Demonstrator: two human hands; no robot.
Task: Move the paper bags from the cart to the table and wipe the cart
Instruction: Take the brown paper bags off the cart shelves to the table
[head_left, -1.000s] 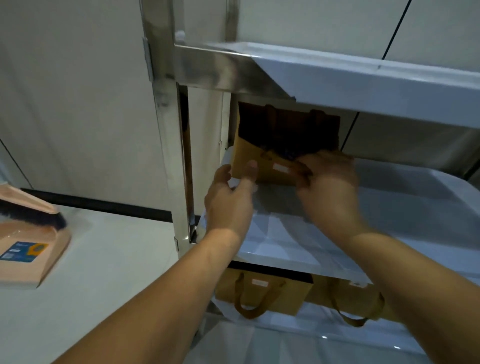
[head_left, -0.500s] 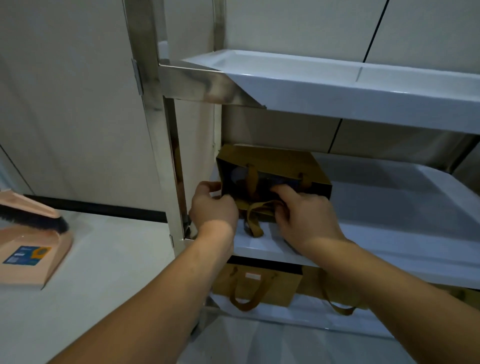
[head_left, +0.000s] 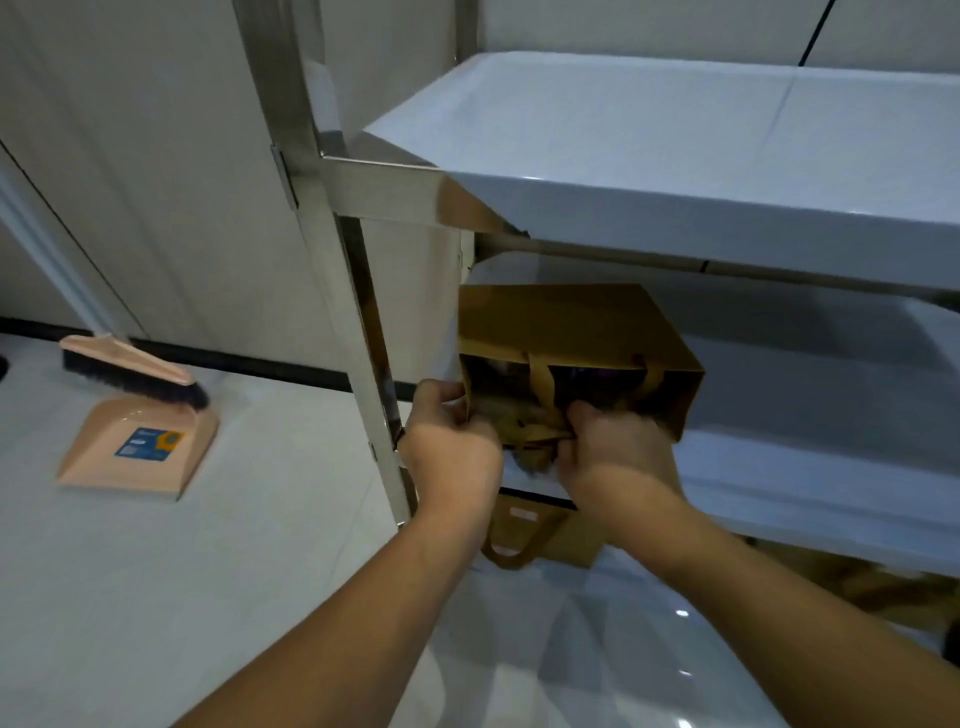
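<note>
Hands, left hand (head_left: 451, 457) and right hand (head_left: 615, 457) gripping one paper bag (head_left: 566, 327), middle shelf (head_left: 810, 467), another bag (head_left: 540, 535) below.

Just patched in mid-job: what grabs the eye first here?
Both hands, left hand and right hand, grip a brown paper bag lying on its side on the cart's middle shelf. A pink dustpan with brush sits on the table at left.

**Hidden, cropped, blurred**

Inside of the paper bag (head_left: 566, 327) too dark to make out. Fingertips of the left hand (head_left: 451, 457) and right hand (head_left: 613, 457) buried among bag handles. Lower bag (head_left: 540, 535) half hidden behind the middle shelf (head_left: 810, 483). Cart (head_left: 332, 218) cut off top and right. Dustpan label (head_left: 150, 443) unreadable.
</note>
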